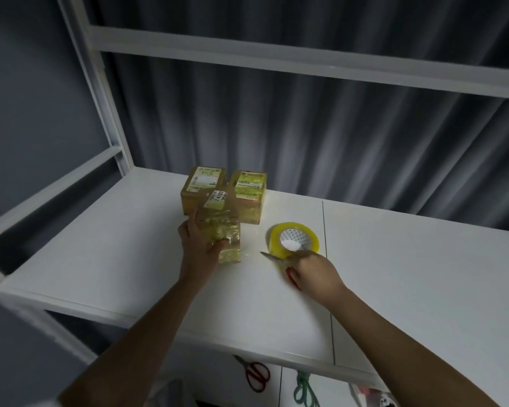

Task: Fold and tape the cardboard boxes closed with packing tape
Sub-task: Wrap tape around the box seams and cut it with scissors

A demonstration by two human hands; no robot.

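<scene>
The left hand [199, 239] grips a taped cardboard box [221, 227] near the middle of the white desk [130, 245], its fingers curled round the box's left side; 2 more boxes [224, 192] stand just behind it at 12 o'clock; the right hand [312, 274] holds red-handled scissors [279, 264], blade pointing to 10 o'clock, touching the tape roll [294, 239] at 3 o'clock of the held box.

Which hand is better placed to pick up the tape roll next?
Right. The right hand lies just beside the tape roll, though it already holds scissors that it would probably have to set down. The left hand grips the front box, farther from the roll.
</scene>
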